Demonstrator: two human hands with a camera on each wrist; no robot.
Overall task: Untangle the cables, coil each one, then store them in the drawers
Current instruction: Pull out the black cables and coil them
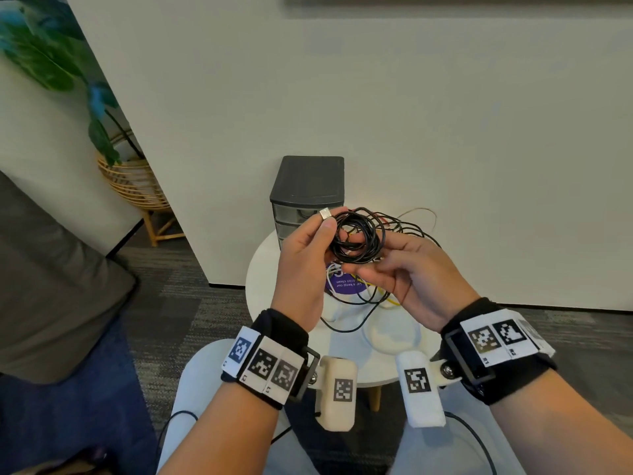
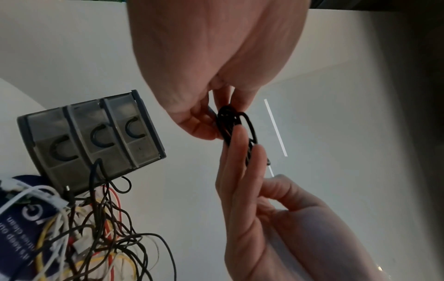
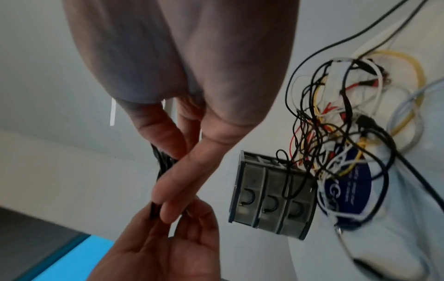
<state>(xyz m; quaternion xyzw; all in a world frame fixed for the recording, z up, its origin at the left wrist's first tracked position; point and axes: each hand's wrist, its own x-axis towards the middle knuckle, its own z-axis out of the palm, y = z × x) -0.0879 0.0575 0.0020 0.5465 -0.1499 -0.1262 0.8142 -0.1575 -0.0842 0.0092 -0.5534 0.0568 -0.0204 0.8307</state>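
From the head camera, both hands are raised above a small round white table (image 1: 270, 269). The left hand (image 1: 305, 255) pinches the left edge of a thin black cable wound into a round coil (image 1: 358, 240), thumb and fingers clamped on the loops, with the cable's silver metal plug end (image 1: 325, 213) sticking up above the thumb. The right hand (image 1: 407, 272) holds the coil's lower right side, fingers curled round the strands. Behind the hands stands a dark grey plastic three-drawer unit (image 1: 308, 186), all drawers closed, against the pale wall. On the tabletop lies a tangled heap of black, white, yellow and red cables (image 1: 370, 296) over a round blue sticker with white lettering (image 1: 337, 286). A green plant in a wicker basket stand (image 1: 133, 183) sits far left.

The left wrist camera shows the coil (image 2: 230, 121) edge-on — the left hand (image 2: 211, 57) grips its top, the right hand's fingers (image 2: 240, 157) lie along its side. The drawer unit (image 2: 91, 136) and the heap (image 2: 96, 228) are to the left, one black strand looping across the drawer fronts.

In the right wrist camera, the right hand (image 3: 192, 95) closes on the black strands (image 3: 165, 161), thumb meeting the left hand (image 3: 168, 247) below. The drawer unit (image 3: 271, 197) and the heap (image 3: 336, 123) are at right.
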